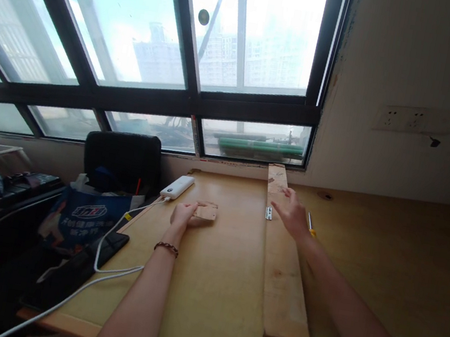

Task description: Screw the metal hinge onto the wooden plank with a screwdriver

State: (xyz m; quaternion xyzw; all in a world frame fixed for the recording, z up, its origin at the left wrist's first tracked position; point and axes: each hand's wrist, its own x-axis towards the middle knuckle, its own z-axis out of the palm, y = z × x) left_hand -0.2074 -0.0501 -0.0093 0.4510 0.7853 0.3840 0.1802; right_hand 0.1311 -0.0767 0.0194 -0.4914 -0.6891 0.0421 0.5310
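My left hand (184,215) grips a small flat piece of wood (206,211) by its left edge, above the desk. A long wooden board (285,284) lies lengthwise on the desk to the right. Over the board's far half is my right hand (291,210), thumb and fingers apart, nothing visible between them. Just left of its thumb, a small metal hinge (268,213) sits at the board's left edge. Beyond the fingertips, small dark items or marks (276,184) show on the board, too small to name. A screwdriver with a yellow handle (312,232) lies right of the board, partly behind my right wrist.
A white power bank (177,187) with a white cable (99,251) lies at the desk's left edge. The cable hangs over that edge. A black chair (122,156) and a blue bag (85,219) stand to the left. Windows and a wall border the desk (222,284) at the back.
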